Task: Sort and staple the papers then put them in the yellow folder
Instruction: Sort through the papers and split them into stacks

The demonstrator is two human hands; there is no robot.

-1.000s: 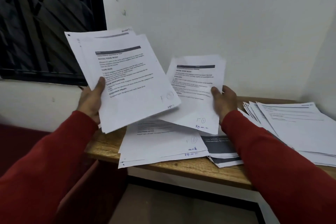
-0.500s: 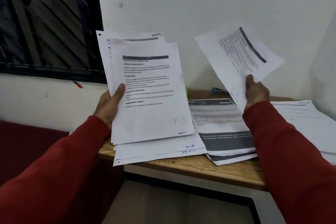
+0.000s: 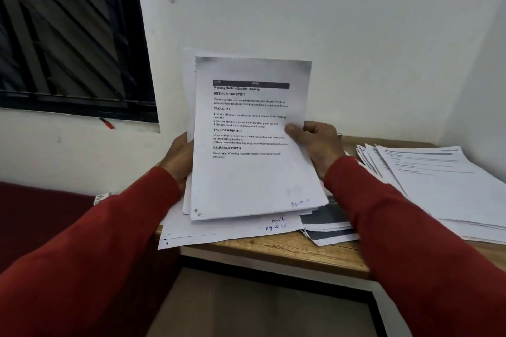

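A stack of printed white papers [image 3: 252,172] stands nearly upright above the wooden table [image 3: 287,252], its top sheet headed by a dark bar. My left hand [image 3: 179,157] holds the stack's left edge from behind. My right hand [image 3: 317,142] pinches the top sheet at its right edge, thumb on the front. Under the stack lie more papers [image 3: 219,232] with blue handwritten page marks. Neither a yellow folder nor a stapler can be seen.
A fanned pile of papers [image 3: 438,186] covers the table's right side. Sheets with dark printed bands [image 3: 328,227] lie between the piles. A dark barred window [image 3: 68,35] is at upper left, a white wall behind, a red seat [image 3: 41,213] at left.
My right hand brought its single sheet from the upper right onto the front of the stack in my left hand. The stack moved right and more upright.
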